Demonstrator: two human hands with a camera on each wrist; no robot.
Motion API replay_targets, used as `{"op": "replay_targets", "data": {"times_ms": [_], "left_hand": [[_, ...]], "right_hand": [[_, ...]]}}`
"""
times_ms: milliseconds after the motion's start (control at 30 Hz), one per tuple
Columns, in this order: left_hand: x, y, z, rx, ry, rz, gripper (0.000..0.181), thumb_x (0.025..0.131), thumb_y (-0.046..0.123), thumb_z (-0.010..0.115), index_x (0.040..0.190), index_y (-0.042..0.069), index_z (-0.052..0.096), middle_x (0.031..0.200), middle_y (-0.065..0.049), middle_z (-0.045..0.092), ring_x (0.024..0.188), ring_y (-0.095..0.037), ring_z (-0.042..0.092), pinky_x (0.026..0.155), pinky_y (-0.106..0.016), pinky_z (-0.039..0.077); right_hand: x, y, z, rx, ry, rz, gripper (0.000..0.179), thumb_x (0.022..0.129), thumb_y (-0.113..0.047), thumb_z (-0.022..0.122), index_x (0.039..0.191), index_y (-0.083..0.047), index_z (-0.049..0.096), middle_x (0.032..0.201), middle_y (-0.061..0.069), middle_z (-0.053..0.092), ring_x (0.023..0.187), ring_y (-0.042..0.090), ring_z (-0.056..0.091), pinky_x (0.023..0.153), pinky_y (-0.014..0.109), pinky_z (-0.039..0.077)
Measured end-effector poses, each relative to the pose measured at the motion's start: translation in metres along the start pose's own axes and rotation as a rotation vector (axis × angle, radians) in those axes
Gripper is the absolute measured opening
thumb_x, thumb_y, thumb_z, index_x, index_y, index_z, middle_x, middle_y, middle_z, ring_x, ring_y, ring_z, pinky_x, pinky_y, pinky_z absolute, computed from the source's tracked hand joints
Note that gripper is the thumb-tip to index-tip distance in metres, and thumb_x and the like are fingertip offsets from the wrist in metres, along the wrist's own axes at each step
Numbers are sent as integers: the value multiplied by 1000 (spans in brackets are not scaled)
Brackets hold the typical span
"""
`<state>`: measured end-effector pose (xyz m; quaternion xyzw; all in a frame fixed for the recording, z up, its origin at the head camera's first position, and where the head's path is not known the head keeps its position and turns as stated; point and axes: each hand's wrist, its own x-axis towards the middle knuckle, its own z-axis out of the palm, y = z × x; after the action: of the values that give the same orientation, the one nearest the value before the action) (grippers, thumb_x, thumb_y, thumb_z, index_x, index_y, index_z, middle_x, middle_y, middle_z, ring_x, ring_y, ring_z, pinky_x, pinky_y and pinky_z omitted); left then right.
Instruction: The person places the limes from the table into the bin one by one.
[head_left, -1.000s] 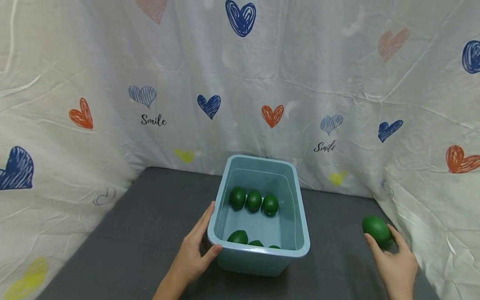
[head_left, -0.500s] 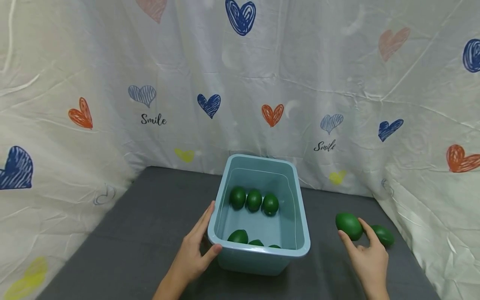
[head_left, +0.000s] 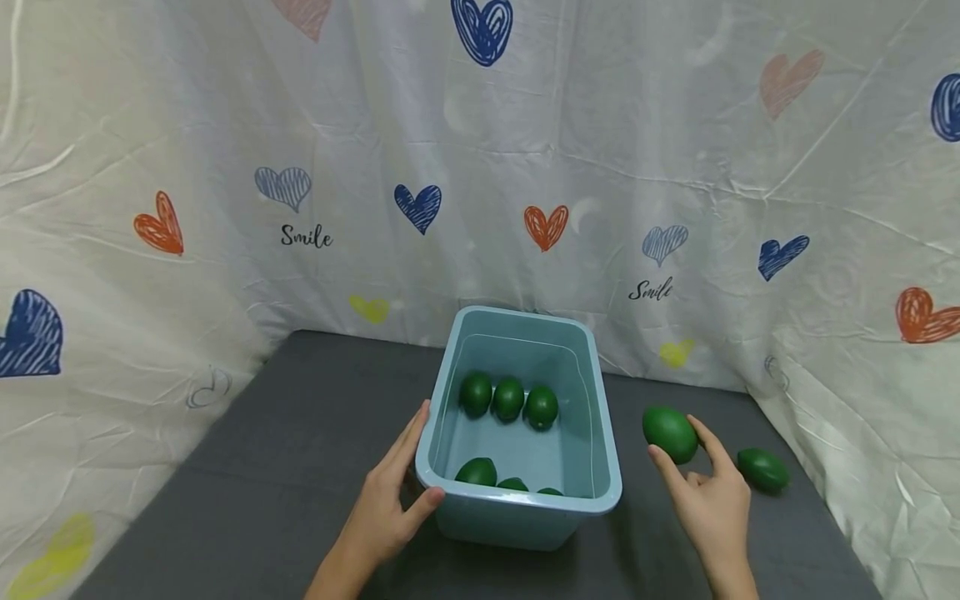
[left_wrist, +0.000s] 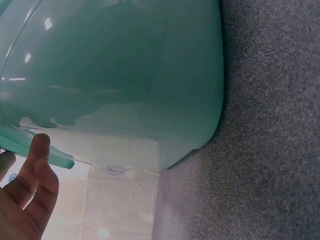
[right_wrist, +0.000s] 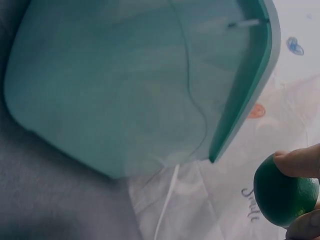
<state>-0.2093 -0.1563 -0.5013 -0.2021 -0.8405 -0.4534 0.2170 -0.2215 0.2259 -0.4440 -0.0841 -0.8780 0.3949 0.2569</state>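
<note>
In the head view, my right hand (head_left: 708,504) holds a smooth, dark green, avocado-like fruit (head_left: 670,434) between thumb and fingers, right of a pale blue plastic tub (head_left: 517,525). The right wrist view shows this fruit (right_wrist: 282,192) in my fingertips, beside the tub's wall (right_wrist: 115,90). My left hand (head_left: 386,504) rests against the tub's near left corner, its fingers along the outer left side and thumb at the front rim. Inside the tub, three such fruits (head_left: 508,400) sit in a row at the back. A few more (head_left: 477,472) are partly hidden behind the front rim.
Another green fruit (head_left: 762,471) lies on the dark grey tabletop (head_left: 300,467), to the right of my right hand. A white curtain (head_left: 480,167) printed with hearts hangs behind the table and along both sides.
My right hand has carried its green fruit leftward from the table's right side toward the tub, uncovering the other fruit lying there. The left hand and the tub have stayed in place.
</note>
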Motion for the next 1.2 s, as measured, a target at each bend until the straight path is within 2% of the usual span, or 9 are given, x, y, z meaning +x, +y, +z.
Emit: {"op": "replay_targets", "data": {"times_ms": [233,367,500,667,800,900,1033,1133,1200], "left_hand": [[2,6,-1,32,-13,4,90,99,28,73,172,22,20,175,-3,28,155,-22,38,109,-56,49],[2,6,1,2,1,5,86,100,32,71,171,24,23,175,0,28,146,-22,48,93,-45,59],[0,4,2,-45,6,4,84,101,33,69,171,24,24,175,-1,29,135,-20,54,77,-34,59],[1,5,-3,-7,-8,11,86,100,28,72,171,21,24,175,-1,28,148,-17,46,97,-37,57],[4,5,-4,0,-16,10,86,100,28,72,171,21,24,175,-2,29,146,-19,48,94,-37,58],[5,5,-5,2,-17,10,86,101,31,72,171,22,24,175,-1,29,131,-17,57,84,-33,57],[4,5,-6,-5,-17,-2,85,101,32,72,171,23,25,174,0,30,115,-14,59,75,-33,53],[3,5,-6,-18,-18,-12,85,101,31,72,171,24,24,174,-1,30,111,-12,58,74,-33,51],[3,5,-6,-27,-14,-16,85,101,30,72,171,25,24,173,-3,32,103,-10,57,73,-31,51]], "right_hand": [[1,-14,0,64,6,-38,68,91,-32,87,151,-16,60,42,-6,33,31,6,25,36,25,26],[1,-22,2,94,-11,-48,68,90,-30,88,150,-17,61,43,-7,34,32,5,25,37,25,26],[3,-27,5,112,-45,-57,68,90,-32,88,150,-17,61,43,-6,35,33,5,26,37,26,27],[9,-31,9,160,-97,-75,68,90,-32,88,150,-16,60,44,-5,36,34,6,26,38,27,29],[10,-34,13,187,-152,-69,67,91,-32,87,151,-17,60,44,-5,37,34,7,29,39,27,30],[10,-37,15,219,-189,-76,66,92,-32,87,150,-17,60,46,3,41,33,8,29,39,27,30],[9,-42,19,272,-248,-98,65,92,-32,86,150,-17,60,96,16,73,33,10,32,40,28,32],[9,-46,22,297,-293,-111,66,92,-32,86,150,-16,60,138,15,66,34,10,34,41,27,33],[9,-49,25,303,-309,-117,65,91,-33,87,149,-17,62,120,14,72,34,9,33,41,27,32]]}}
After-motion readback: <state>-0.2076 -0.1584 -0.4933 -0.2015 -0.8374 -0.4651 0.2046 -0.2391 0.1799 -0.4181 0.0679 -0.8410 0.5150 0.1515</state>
